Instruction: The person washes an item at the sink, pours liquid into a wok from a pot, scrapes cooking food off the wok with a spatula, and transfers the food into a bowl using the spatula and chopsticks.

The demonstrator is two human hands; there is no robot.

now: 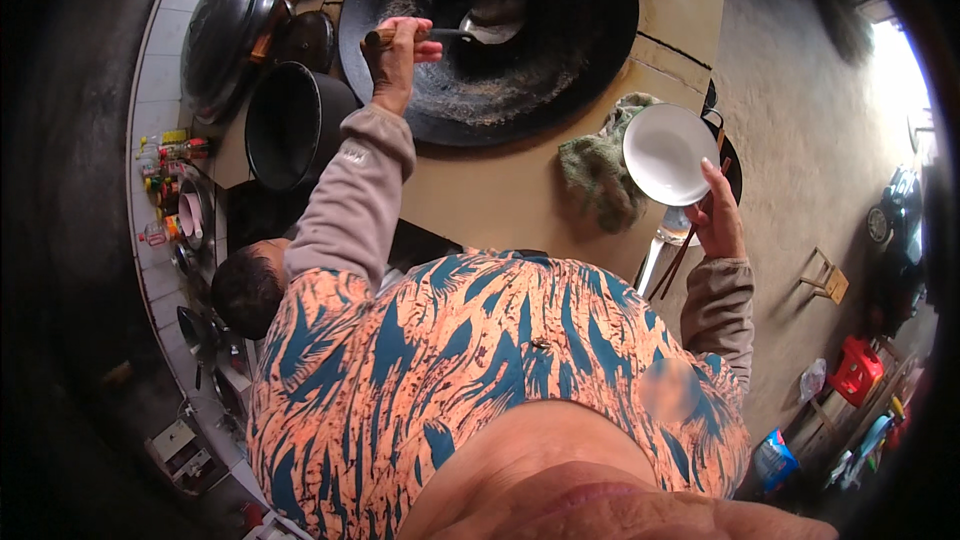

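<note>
My left hand (401,56) grips the wooden handle of a metal wok spatula or ladle (491,31); its broad head is inside a large dark wok (487,120) set into the stove counter. Whitish and brown residue marks the wok's inner wall. At the right, my right hand (720,214) holds a white bowl (667,154) by the rim, thumb on its edge. Dark chopsticks (679,262) pass by the fingers of this hand, below the bowl. A green cloth (611,165) lies crumpled on the counter, partly behind the bowl.
Left of the wok stand a deep black pot (283,127) and a large metal lid (236,30). Another person's head (251,289) is close to my left arm. Bottles (161,165) line the tiled edge. A small wooden stool (829,281) and red plastic stool (856,371) are on the right.
</note>
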